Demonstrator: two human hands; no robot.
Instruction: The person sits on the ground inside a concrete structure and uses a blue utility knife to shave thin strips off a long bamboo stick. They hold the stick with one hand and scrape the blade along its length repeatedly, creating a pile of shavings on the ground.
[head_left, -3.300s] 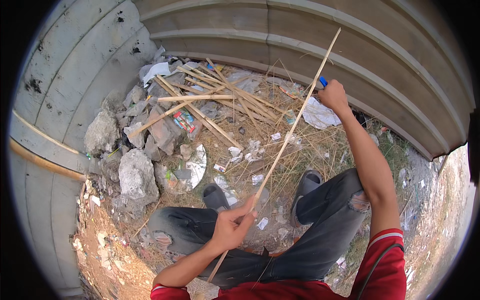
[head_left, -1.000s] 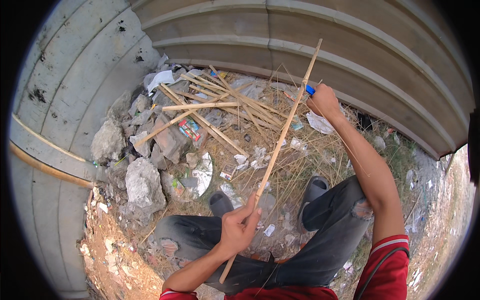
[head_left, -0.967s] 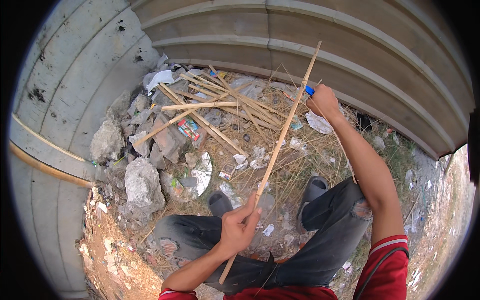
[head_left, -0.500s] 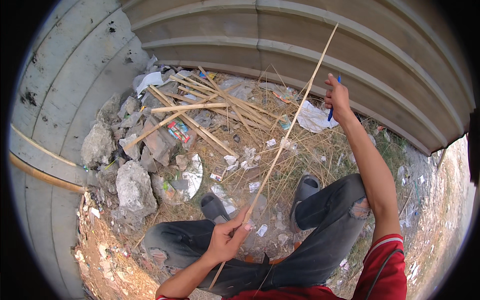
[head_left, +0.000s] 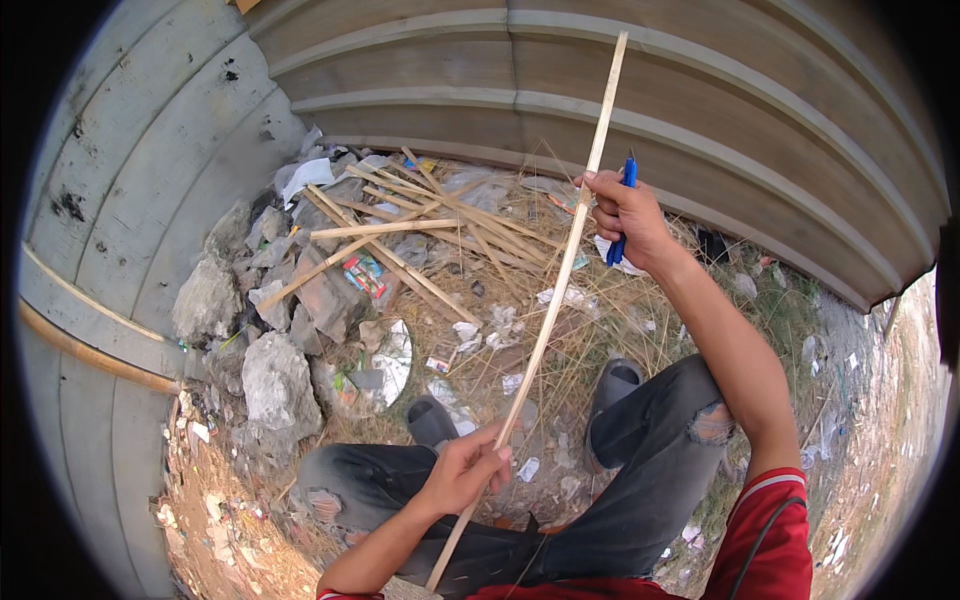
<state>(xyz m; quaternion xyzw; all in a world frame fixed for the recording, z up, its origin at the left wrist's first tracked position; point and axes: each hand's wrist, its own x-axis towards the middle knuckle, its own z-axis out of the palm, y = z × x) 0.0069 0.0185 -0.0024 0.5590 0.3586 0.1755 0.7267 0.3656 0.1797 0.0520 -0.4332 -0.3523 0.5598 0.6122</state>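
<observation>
A long, pale split-bamboo strip [head_left: 553, 310] slants across the middle, from above my lap up in front of the metal sheet wall. My left hand [head_left: 467, 476] is closed around its lower part, near my knees. Farther up, my right hand [head_left: 628, 222] pinches the strip between thumb and forefinger. The same right hand keeps a blue cutter knife [head_left: 617, 240] in its curled fingers, a thin dark tip pointing up. Beyond my left hand, a loose pile of similar bamboo strips [head_left: 420, 218] lies on the ground.
Broken concrete lumps [head_left: 275, 380] and stones are heaped at the left beside a grey panel wall [head_left: 130, 170]. A brown corrugated metal sheet [head_left: 420, 60] closes off the far side. Dry grass and paper scraps [head_left: 565, 297] litter the ground before my sandalled feet.
My right hand has moved left and now pinches the strip, which it was apart from before. The strip has turned, its wider face showing and its top end farther left.
</observation>
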